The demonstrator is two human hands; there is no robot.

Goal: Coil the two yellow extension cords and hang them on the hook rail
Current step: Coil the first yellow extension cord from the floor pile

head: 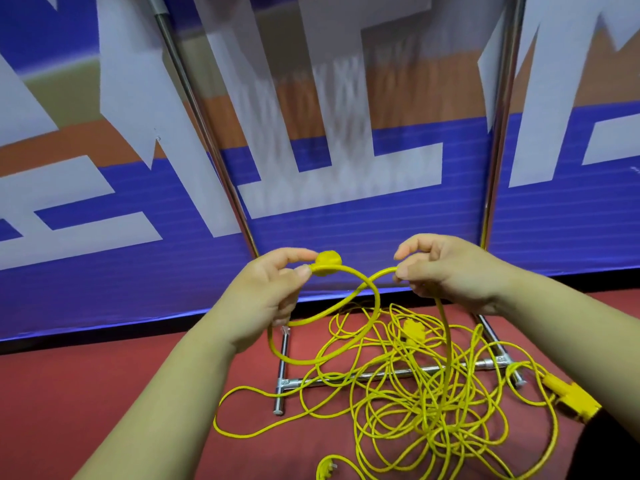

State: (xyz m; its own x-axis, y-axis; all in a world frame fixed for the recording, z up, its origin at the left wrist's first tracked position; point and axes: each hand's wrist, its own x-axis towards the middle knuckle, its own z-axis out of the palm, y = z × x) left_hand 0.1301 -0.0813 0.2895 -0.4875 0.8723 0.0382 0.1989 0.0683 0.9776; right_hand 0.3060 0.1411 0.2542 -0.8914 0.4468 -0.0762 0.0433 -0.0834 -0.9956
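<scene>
Head view: our left grip (273, 289) pinches a yellow extension cord (377, 299) between thumb and forefinger, right below its round yellow plug (329, 260), which sticks up past the fingertips. Our right grip (446, 271) is clenched on the same cord a little further along, thumb and curled fingers closed round it, level with the left and apart from it. Between the two the cord crosses itself once and sags into a single loop that hangs under our left wrist, off the floor.

From the right grip the cord drops straight down into a loose yellow tangle (433, 420) spread on the red floor (104, 393); we cannot tell the two cords apart in it. A second yellow plug (412, 330) lies on the far side of the tangle, a yellow socket block (571, 396) at its right edge, and another plug (325, 474) by the bottom of the view.

The tangle lies across the crossbar (294, 381) of a chrome rack base. Two chrome uprights (204, 126) rise from it in front of a blue, white and orange banner (346, 237).
</scene>
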